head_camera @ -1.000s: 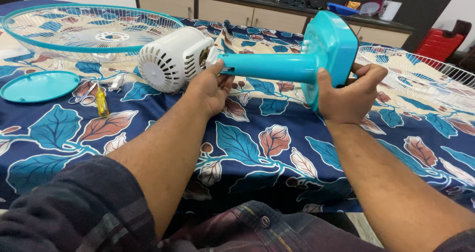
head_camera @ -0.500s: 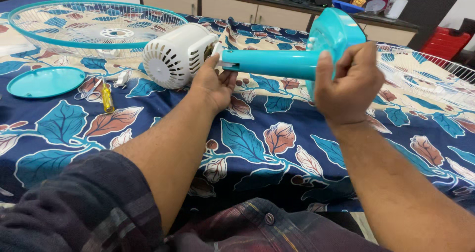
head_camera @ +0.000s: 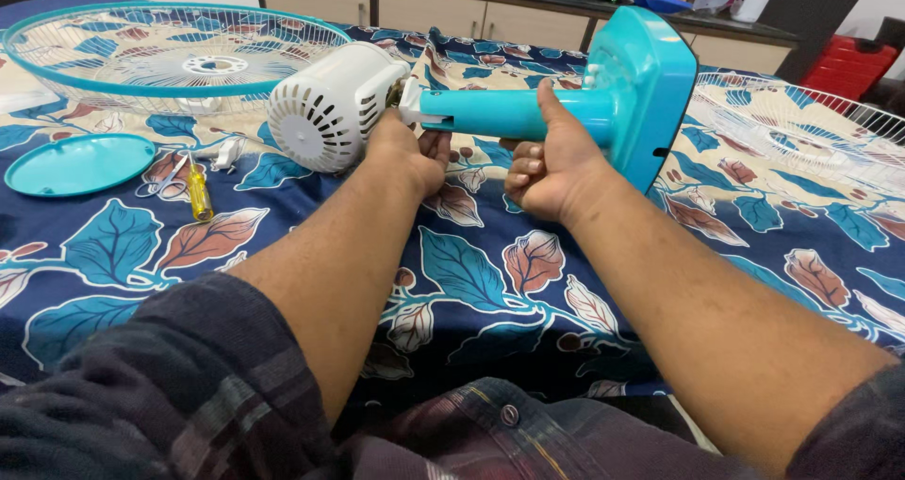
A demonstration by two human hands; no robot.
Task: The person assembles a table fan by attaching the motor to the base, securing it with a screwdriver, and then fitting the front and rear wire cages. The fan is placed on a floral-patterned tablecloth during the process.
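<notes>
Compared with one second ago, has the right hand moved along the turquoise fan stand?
Yes. The right hand has left the square base and now grips the pole, closer to the white motor housing.

You worked over a bed (head_camera: 490, 282) spread with a navy leaf-print sheet. On it lay the white motor housing (head_camera: 325, 107); behind and left of the housing sat a teal-rimmed wire grille (head_camera: 113, 37), left of it a teal disc (head_camera: 75, 162), a yellow-handled screwdriver (head_camera: 196, 190) just beside. Far right lay another wire grille (head_camera: 801, 122).
</notes>
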